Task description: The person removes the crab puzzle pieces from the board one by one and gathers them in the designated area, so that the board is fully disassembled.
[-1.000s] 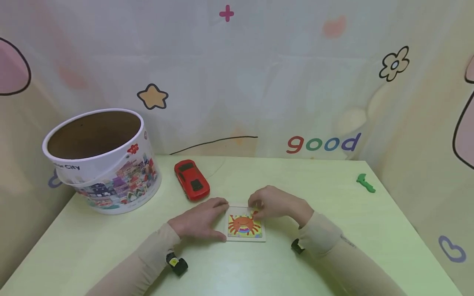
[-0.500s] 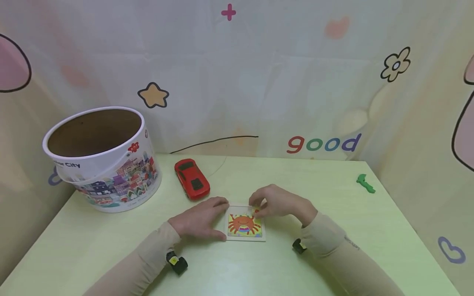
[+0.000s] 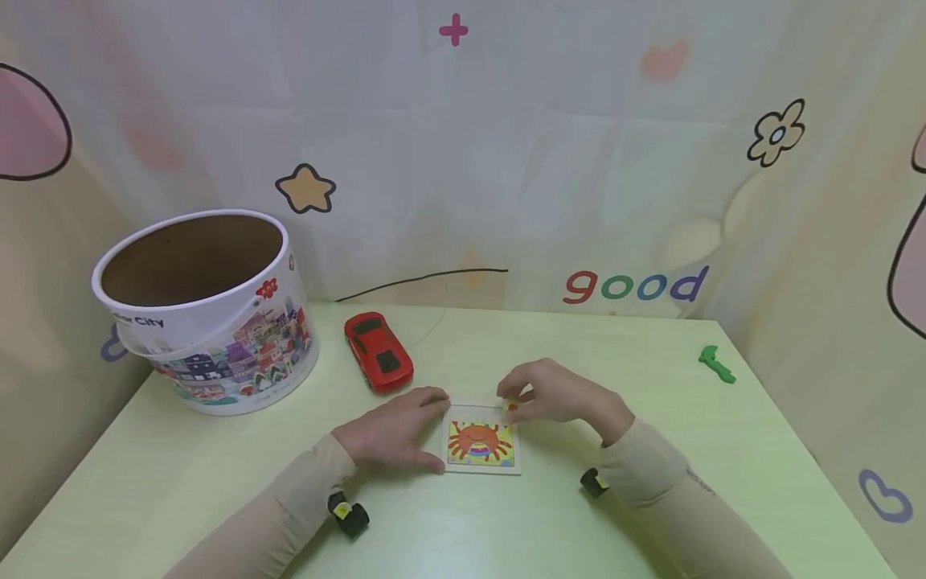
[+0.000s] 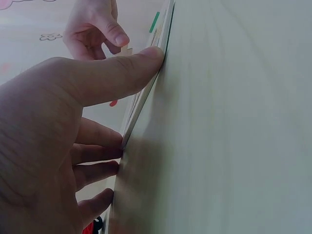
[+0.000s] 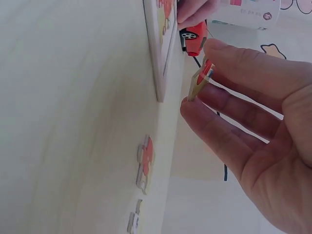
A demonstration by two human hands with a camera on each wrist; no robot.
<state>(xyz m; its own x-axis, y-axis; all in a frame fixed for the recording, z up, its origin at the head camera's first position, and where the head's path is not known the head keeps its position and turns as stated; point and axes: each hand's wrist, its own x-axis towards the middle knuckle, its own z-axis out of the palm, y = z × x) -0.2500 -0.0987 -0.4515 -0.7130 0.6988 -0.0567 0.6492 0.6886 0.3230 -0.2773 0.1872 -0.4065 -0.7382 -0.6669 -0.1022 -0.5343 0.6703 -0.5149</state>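
Note:
A square wooden jigsaw board (image 3: 481,471) with a red crab picture lies flat on the table. My left hand (image 3: 394,430) spans its left edge, thumb at the near corner and fingers at the far one, touching but not curled round it. Over the board's far right corner, my right hand (image 3: 555,392) pinches a small jigsaw piece (image 5: 200,80), red and yellow, between thumb and fingertip. That piece is held off the board in the right wrist view. Two loose flat pieces, one red (image 5: 146,163) and one pale (image 5: 134,222), lie on the table beyond the board.
A red toy car (image 3: 379,352) stands just behind my left hand. At the back left is a large white bucket (image 3: 239,354) with a city print. A small green toy (image 3: 717,364) lies at the far right of the table (image 3: 463,531). A patterned cloth hangs behind.
My right hand has moved a little right and away, drawing the pinched piece from over the crab toward the board's far right corner. The left hand stays at the board.

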